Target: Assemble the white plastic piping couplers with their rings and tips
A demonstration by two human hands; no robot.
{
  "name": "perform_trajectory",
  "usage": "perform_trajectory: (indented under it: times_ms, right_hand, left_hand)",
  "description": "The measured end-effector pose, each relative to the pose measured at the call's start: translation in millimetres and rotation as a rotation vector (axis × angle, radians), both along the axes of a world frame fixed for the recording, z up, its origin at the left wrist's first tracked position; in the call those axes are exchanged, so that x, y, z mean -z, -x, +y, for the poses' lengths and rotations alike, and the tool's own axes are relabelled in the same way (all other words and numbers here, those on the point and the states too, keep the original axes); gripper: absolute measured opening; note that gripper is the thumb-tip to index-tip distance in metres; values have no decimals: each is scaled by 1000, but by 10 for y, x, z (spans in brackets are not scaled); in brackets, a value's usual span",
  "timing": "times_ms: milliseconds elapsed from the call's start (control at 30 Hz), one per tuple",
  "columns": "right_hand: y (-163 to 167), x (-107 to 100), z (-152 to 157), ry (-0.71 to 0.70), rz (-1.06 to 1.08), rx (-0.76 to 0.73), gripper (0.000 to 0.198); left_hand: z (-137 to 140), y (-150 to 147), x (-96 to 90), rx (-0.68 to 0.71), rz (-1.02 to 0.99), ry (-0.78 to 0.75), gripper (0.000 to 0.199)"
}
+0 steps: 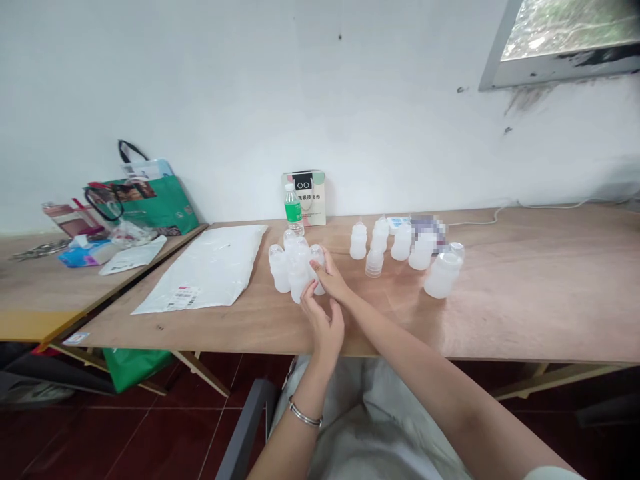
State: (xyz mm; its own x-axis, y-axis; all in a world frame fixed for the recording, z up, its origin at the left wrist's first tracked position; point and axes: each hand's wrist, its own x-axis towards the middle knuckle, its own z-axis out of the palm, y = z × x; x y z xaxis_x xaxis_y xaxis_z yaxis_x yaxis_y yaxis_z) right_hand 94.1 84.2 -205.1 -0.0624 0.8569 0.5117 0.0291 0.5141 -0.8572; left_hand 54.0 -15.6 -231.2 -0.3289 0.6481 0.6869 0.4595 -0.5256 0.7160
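A cluster of several translucent white plastic bottles with clear domed caps (280, 270) stands upright on the wooden table. My right hand (332, 277) grips the bottle (317, 257) on the cluster's right side, thumb across its front. Just below, my left hand (324, 327), with a silver bangle at its wrist, has its thumb apart from its fingers. Its fingertips are at the front bottle (299, 290), and nothing shows in its palm. Further right, more such bottles (401, 243) stand in a loose group, with a larger-looking capped bottle (440, 277) at its right end.
A large white mailing bag (210, 267) lies flat on the left. Behind the cluster stand a green-labelled water bottle (293, 212) and a paper bag (316, 197). A green shopping bag (173, 207) and tissue pack (87, 255) occupy the left table. A white cable (495, 217) runs along the wall.
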Motion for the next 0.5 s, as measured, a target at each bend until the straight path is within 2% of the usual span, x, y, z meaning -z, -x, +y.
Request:
perform_trajectory:
  times_ms: [133, 233, 300, 400, 500]
  right_hand:
    - [-119, -11, -26, -86, 62, 131, 69]
    - [-472, -65, -32, -124, 130, 333, 59]
    - [-784, -89, 3, -128, 156, 476, 55]
    - [-1193, -47, 109, -103, 115, 584, 62]
    - [-1390, 89, 227, -46, 32, 591, 70]
  left_hand:
    - [-79, -13, -12, 22, -23, -108, 42]
    - [-131, -76, -86, 90, -9, -155, 35]
    - [-68, -175, -193, 154, 6, -150, 33]
    - [278, -410, -417, 219, -5, -81, 37]
    - [848, -671, -622, 211, -64, 75, 37]
